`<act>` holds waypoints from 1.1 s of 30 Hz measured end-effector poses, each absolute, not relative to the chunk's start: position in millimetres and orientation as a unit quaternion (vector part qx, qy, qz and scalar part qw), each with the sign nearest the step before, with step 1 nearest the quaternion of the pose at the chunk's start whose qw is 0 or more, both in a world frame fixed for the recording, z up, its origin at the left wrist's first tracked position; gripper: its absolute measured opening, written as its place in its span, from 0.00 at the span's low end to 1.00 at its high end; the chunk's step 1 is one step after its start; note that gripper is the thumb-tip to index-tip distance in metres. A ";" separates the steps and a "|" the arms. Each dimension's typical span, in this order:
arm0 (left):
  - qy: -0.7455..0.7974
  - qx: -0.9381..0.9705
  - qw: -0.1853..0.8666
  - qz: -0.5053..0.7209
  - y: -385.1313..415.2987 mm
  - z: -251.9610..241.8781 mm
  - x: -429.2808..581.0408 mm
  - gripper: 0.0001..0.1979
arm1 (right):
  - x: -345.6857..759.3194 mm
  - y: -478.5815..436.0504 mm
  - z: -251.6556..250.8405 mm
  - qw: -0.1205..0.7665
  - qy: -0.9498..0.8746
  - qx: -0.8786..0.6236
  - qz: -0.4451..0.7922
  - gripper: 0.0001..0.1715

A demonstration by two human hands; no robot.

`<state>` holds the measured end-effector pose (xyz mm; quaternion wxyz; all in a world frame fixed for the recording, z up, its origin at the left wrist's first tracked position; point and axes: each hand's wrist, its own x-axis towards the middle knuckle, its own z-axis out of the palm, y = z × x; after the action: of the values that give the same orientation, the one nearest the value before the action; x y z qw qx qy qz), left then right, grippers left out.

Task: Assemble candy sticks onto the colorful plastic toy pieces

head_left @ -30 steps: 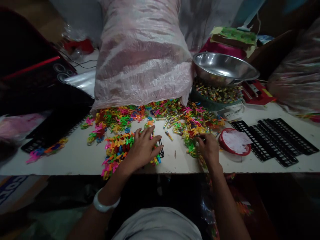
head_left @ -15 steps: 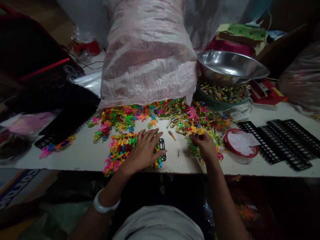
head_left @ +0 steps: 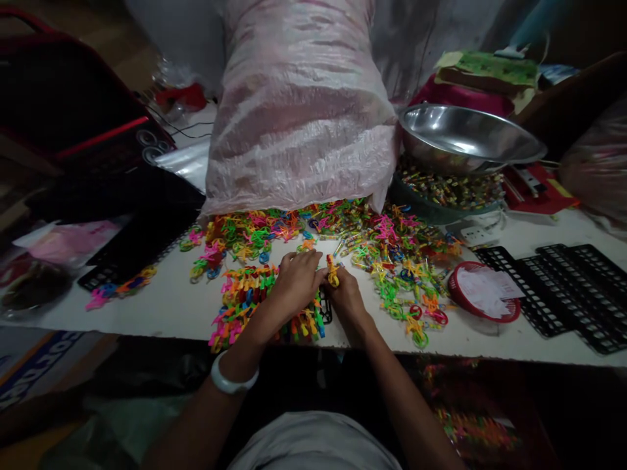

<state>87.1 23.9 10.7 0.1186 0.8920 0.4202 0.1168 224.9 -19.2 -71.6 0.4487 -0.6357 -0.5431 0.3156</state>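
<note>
My right hand [head_left: 349, 297] is closed on a small yellow plastic toy [head_left: 333, 273] with a bit of red at its top. Right beside it, my left hand [head_left: 298, 281] lies palm down with its fingers stretched out, its thumb side close to the right fingertips. Under and left of that hand, rows of colourful plastic toys [head_left: 245, 297] stand in a black rack [head_left: 326, 310], of which only the right end shows. What the left palm touches is hidden. Behind both hands spreads a loose heap of similar toys [head_left: 392, 261] mixed with small patterned tubes.
A big whitish sack [head_left: 304, 143] stands at the back. To the right are a steel basin [head_left: 470, 137] over a tub of small tubes, a red basket [head_left: 482, 290] with white slips, and several black racks [head_left: 563, 294]. A few toys [head_left: 120, 287] lie at left.
My right hand has come left from the heap with the yellow toy, up beside my left hand. The left fingers have drawn closer together. The whole view has shifted slightly.
</note>
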 end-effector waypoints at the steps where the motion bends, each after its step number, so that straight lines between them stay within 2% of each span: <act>1: 0.415 0.894 0.122 0.118 24.9 9.5 87.2 0.19 | 226.2 -19.2 -71.3 0.439 -0.561 -0.637 0.296 0.05; 6: 0.391 0.901 0.138 0.127 25.5 9.4 84.1 0.21 | 226.9 -20.0 -72.8 0.429 -0.602 -0.618 0.266 0.06; 12: 0.392 0.899 0.152 0.118 23.7 15.4 85.4 0.18 | 232.9 -21.8 -71.1 0.462 -0.511 -0.634 0.353 0.09; 17: 0.400 0.875 0.191 0.194 24.0 13.8 84.6 0.17 | 237.4 -26.3 -51.6 0.434 -0.569 -0.675 0.177 0.05; 19: 0.408 0.848 0.239 0.239 24.1 16.1 83.2 0.16 | 233.4 -30.8 -40.6 0.431 -0.588 -0.668 0.151 0.06; 22: 0.399 0.783 0.382 0.285 23.2 25.9 79.1 0.15 | 226.0 -40.6 -23.3 0.475 -0.569 -0.651 0.162 0.07; 24: 0.377 0.748 0.467 0.284 22.1 34.8 75.7 0.15 | 225.7 -46.6 -12.9 0.511 -0.543 -0.635 0.202 0.09; 26: 0.359 0.744 0.495 0.270 21.4 42.2 73.6 0.15 | 231.6 -50.1 -5.7 0.519 -0.541 -0.600 0.278 0.09; 28: 0.343 0.778 0.462 0.252 22.1 45.3 73.6 0.14 | 241.6 -50.9 -4.1 0.497 -0.561 -0.552 0.366 0.08; 30: 0.331 0.829 0.382 0.239 23.8 42.7 75.7 0.15 | 251.1 -49.5 -9.8 0.465 -0.561 -0.529 0.435 0.09; 33: 0.349 0.876 0.247 0.224 26.6 29.6 79.7 0.18 | 254.9 -44.0 -31.4 0.465 -0.502 -0.563 0.462 0.12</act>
<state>79.7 26.6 29.6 0.2470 0.8759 0.3486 0.2241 254.9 -44.0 -31.4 0.4655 -0.5634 -0.5020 0.4624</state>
